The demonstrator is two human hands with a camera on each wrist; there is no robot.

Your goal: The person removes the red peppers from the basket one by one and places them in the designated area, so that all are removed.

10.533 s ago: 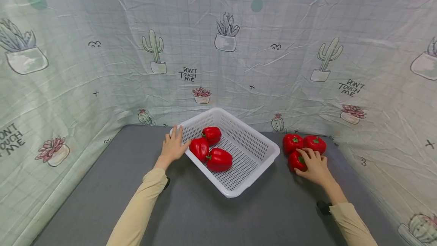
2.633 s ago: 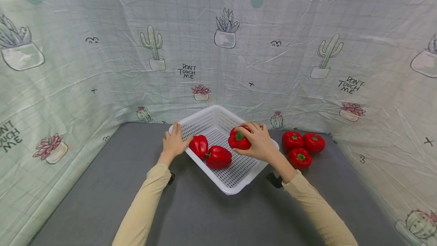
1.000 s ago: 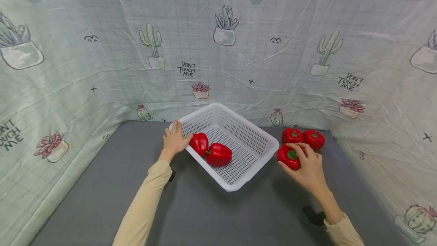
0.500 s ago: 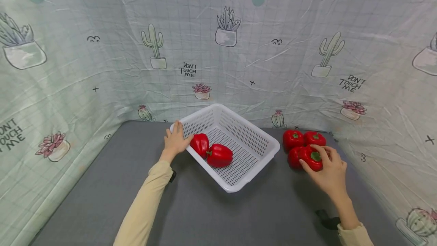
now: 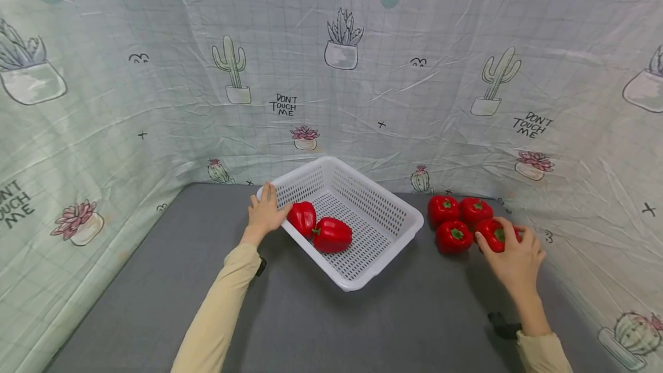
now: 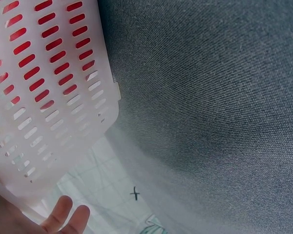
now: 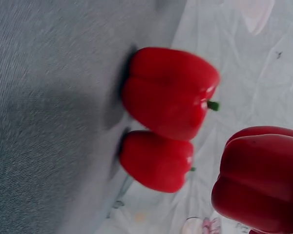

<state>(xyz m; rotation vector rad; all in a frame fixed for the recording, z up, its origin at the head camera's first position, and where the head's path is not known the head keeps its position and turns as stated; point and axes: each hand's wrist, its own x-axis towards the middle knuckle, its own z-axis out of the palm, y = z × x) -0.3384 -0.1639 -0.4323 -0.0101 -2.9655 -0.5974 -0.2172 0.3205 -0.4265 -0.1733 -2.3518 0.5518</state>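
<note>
My right hand (image 5: 515,255) holds a red bell pepper (image 5: 491,233) by its sides, thumb on the left and fingers over the right. In the right wrist view this pepper (image 7: 259,180) hangs above the table, its green stem hidden. Several more red peppers stand stem-up just left of and behind it, among them a front one (image 5: 453,237). My left hand (image 5: 264,214) rests with extended fingers on the left corner of a white perforated plastic basket (image 5: 380,266). Inside the basket lie two red peppers, one on its side (image 5: 332,235) and another (image 5: 302,219) against the near-left wall.
The grey table (image 5: 311,332) extends to the front and both sides. A pale curtain (image 5: 362,91) printed with cacti hangs behind it and along both sides, close to the pepper group at the right.
A third pepper left the basket: my right hand carried it out, then rightward past the front pepper to the group's right side. The left hand keeps its place on the basket.
</note>
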